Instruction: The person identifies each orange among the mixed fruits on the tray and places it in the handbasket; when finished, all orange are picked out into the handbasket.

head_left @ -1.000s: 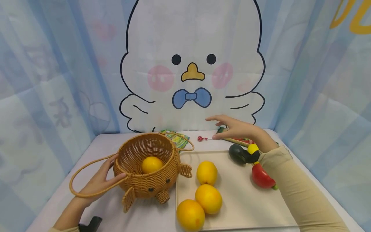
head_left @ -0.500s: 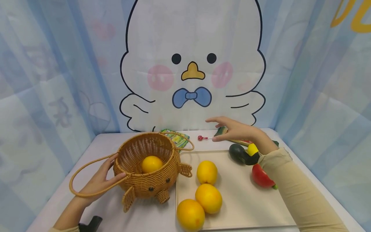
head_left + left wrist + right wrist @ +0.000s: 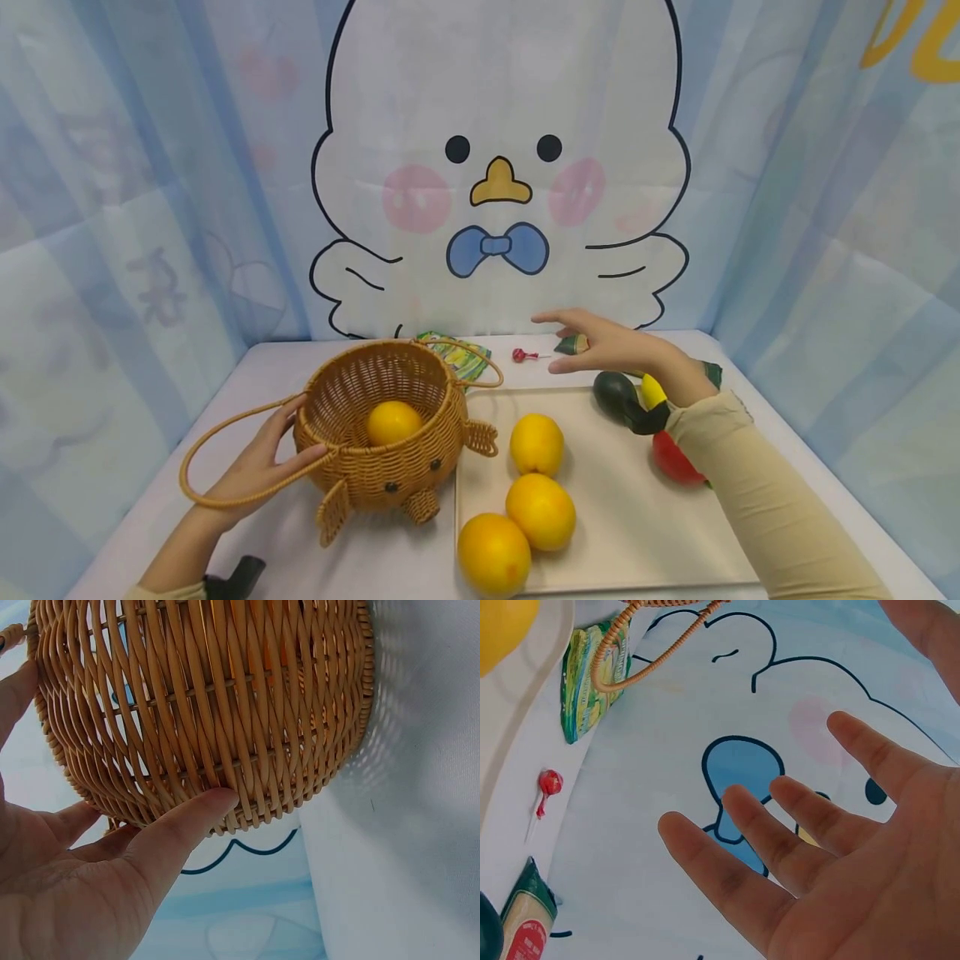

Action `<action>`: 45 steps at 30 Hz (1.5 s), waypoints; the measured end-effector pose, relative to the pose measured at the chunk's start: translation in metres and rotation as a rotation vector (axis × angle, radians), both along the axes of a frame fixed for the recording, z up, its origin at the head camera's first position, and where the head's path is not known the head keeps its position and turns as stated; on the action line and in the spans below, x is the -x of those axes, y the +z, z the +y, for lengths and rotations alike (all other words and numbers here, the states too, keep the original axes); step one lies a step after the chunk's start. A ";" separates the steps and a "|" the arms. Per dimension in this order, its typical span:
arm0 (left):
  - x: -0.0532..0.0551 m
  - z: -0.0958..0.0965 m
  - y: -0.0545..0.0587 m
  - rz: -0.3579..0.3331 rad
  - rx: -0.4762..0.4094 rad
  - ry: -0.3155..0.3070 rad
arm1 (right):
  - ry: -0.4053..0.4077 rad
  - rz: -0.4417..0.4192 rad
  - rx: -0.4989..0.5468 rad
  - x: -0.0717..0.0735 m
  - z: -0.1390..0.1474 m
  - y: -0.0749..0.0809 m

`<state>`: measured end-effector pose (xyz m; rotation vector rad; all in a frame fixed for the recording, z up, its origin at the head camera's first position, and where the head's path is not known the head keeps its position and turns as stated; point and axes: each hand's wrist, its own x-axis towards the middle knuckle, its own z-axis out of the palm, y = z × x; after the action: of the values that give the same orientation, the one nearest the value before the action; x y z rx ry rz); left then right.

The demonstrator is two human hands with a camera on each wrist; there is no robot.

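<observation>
A tan wicker basket (image 3: 384,475) with an animal face stands tilted at the left, one yellow orange-like fruit (image 3: 393,423) inside. My left hand (image 3: 258,462) rests against its outer side, behind the looped handle. In the left wrist view, outstretched fingers (image 3: 180,825) touch the woven wall. My right hand (image 3: 611,340) hovers over the back of the table, fingers spread, holding nothing. Near its fingertips lies a red-wrapped lollipop (image 3: 519,356). In the right wrist view, a green-ended packet with a red label (image 3: 526,926) lies beyond the lollipop; the hand partly hides this packet in the head view.
A cream tray (image 3: 622,533) holds several yellow fruits (image 3: 540,512), a dark green vegetable (image 3: 615,397) and a red vegetable (image 3: 677,458). A green-yellow packet (image 3: 461,358) lies behind the basket. Printed curtains (image 3: 495,83) enclose the table's back and sides.
My right hand has lowered slightly, and its sleeve now covers more of the red vegetable. The left hand and basket stay in place.
</observation>
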<state>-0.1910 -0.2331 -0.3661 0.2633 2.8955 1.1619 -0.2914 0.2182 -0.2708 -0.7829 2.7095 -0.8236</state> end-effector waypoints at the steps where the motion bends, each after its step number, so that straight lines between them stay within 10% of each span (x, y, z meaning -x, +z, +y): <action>1: 0.000 0.000 0.000 -0.003 -0.004 0.002 | 0.008 0.000 -0.004 0.000 0.000 -0.001; 45: 0.002 0.000 0.000 -0.005 0.004 0.004 | 0.041 -0.153 0.187 -0.004 0.004 -0.068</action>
<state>-0.1926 -0.2331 -0.3659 0.2536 2.8953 1.1551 -0.2869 0.2226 -0.3384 -0.7754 2.5009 -1.0921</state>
